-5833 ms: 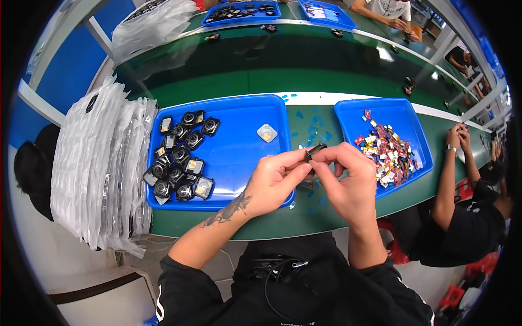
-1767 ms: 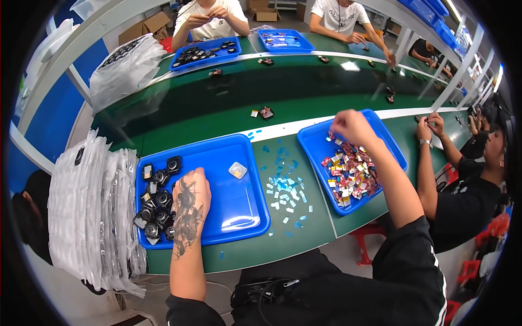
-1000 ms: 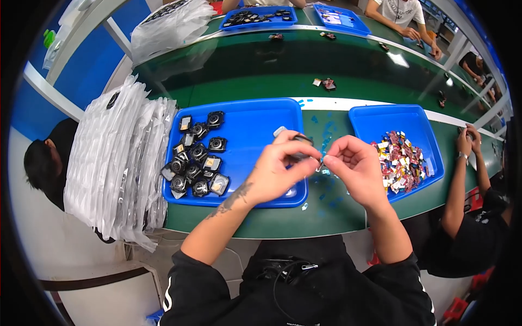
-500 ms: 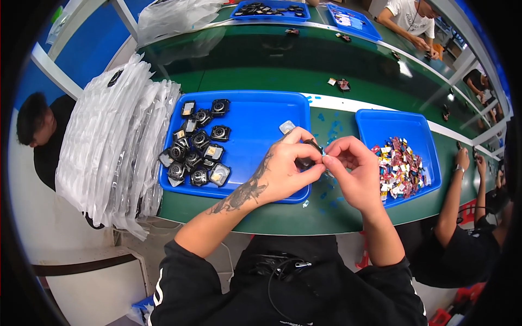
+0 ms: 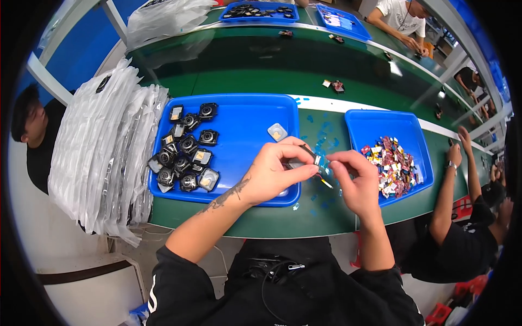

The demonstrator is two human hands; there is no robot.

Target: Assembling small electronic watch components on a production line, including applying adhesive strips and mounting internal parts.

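In my left hand (image 5: 277, 171) is a small dark watch case (image 5: 308, 154), pinched between thumb and fingers over the tray's right edge. A thin strip with a pale end (image 5: 326, 183) sticks out below it. To its right, my right hand (image 5: 356, 179) hangs apart from the case. Its thumb and forefinger are close together, and whatever is between them is too small to make out. The blue tray (image 5: 244, 114) on the left carries several black watch cases (image 5: 188, 144), and a clear square piece (image 5: 277, 132) lies near its right side.
Small colourful parts fill the bottom of another blue tray (image 5: 375, 117) on the right. Blue film scraps (image 5: 324, 136) dot the green table (image 5: 261, 223). White plastic bags (image 5: 92, 152) are stacked at left. Beyond runs a green belt (image 5: 244, 65) with parts on it. Co-workers sit nearby.
My right hand has drawn away from the watch case, and the strip below it has come into view. The view has shifted slightly. The person at far left has raised their head.
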